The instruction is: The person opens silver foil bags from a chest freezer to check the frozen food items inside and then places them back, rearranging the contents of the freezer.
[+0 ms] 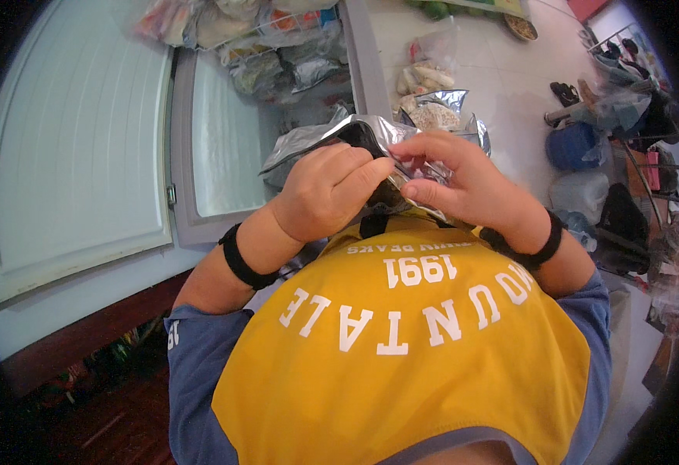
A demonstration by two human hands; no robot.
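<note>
A silver foil bag (371, 123) is held in front of my chest, its mouth spread and its dark inside showing. My left hand (325, 192) is closed over the near left part of the bag's rim, with the fingertips hidden inside the mouth. On the other side, my right hand (461, 177) has its thumb and fingers around the right edge of the bag, with crinkled clear plastic showing between them. What lies deep in the bag is too dark to tell. Each wrist wears a black band.
At the left stands a chest freezer (185, 224) with a white panel (83, 151) beside its opening. A wire basket (240, 43) inside it holds several bagged foods. On the tiled floor lie more food bags (432, 113), a blue bucket (571, 145) and sandals (564, 93).
</note>
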